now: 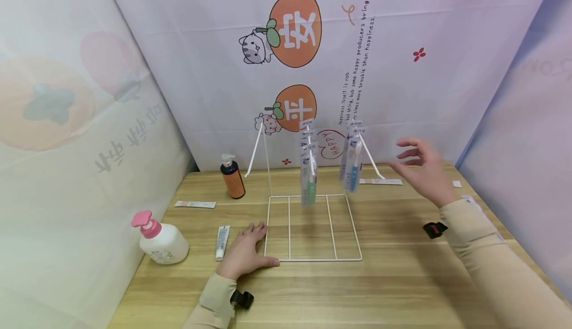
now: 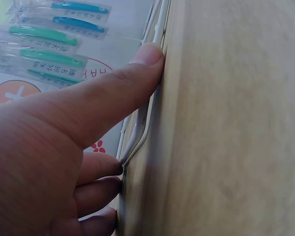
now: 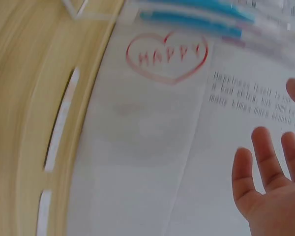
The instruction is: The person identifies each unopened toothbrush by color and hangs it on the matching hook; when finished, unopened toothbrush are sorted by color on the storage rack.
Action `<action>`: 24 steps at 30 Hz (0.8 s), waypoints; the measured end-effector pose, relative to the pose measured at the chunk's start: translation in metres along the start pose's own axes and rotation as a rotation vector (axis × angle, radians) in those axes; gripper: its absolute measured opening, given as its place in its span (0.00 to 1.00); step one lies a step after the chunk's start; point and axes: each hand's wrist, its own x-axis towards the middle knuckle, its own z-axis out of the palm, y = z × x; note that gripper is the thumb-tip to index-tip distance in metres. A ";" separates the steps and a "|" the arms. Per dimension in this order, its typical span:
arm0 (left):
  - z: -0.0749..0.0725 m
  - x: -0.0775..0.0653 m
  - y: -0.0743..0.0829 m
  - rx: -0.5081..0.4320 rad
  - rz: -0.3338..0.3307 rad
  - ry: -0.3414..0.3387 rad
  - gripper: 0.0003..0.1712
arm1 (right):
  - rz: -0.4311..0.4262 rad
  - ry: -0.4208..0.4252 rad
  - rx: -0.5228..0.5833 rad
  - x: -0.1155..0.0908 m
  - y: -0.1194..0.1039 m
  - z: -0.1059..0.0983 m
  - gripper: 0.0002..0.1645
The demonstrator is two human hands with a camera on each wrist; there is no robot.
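A white wire display rack [image 1: 313, 259] stands on the table, three prongs jutting toward me. My left hand [image 1: 245, 252] rests at its front left corner, fingers spread along the left side and the thumb [image 2: 148, 54] pressing on the front wire. Several green packaged toothbrushes [image 1: 309, 182] hang from the middle prong. Blue packaged toothbrushes [image 1: 353, 170] hang on the right prong [image 1: 371, 158]; the left prong [image 1: 253, 150] is bare. My right hand [image 1: 424, 172] is raised in the air to the right of the blue toothbrushes, holding nothing, with fingers [image 3: 266, 157] apart and slightly bent.
Left of the rack are a toothpaste tube [image 1: 222, 243], a white pump bottle with pink top [image 1: 164, 242], a dark pump bottle with orange label [image 1: 233, 177] and a flat strip packet [image 1: 195, 204]. Another strip packet [image 1: 381, 181] lies behind, near the printed cloth wall [image 1: 214, 96].
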 end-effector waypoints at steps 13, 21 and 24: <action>-0.004 -0.002 0.003 -0.002 0.002 -0.006 0.64 | 0.280 -0.120 -0.132 -0.049 0.097 -0.119 0.34; -0.006 -0.003 0.005 -0.021 0.006 -0.004 0.64 | 0.331 -0.316 -0.317 -0.075 0.150 -0.162 0.41; -0.006 -0.004 0.005 -0.017 0.009 -0.008 0.64 | 0.334 -0.382 -0.348 -0.088 0.172 -0.170 0.42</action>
